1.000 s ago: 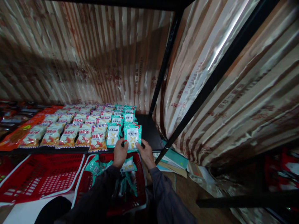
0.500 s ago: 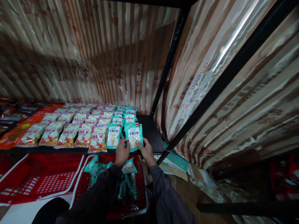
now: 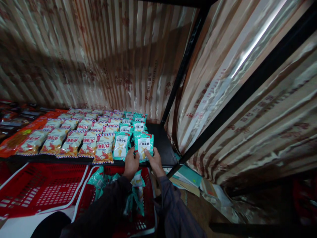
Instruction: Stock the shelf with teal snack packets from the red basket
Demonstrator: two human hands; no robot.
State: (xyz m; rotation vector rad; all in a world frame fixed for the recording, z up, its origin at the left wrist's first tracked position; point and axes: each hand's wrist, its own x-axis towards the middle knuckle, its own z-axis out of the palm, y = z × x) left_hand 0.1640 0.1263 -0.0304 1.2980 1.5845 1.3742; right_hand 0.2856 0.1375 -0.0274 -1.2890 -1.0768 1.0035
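Between my two hands is a teal snack bag with a white label, at the front edge of the black shelf. My left hand grips its lower left side. On the lower right, my right hand holds it with the thumb across the front. Another teal bag stands close by on the left, and more teal bags line up behind. Below my forearms, a red basket contains several loose teal bags.
Rows of white and orange snack bags fill the shelf to the left, beside orange packets. A second red basket sits lower left. A black post slants along the right, with papers on the floor behind it.
The view has shifted slightly. Both hands still hold the teal bag at the shelf's front, with its face turned a little more upright.
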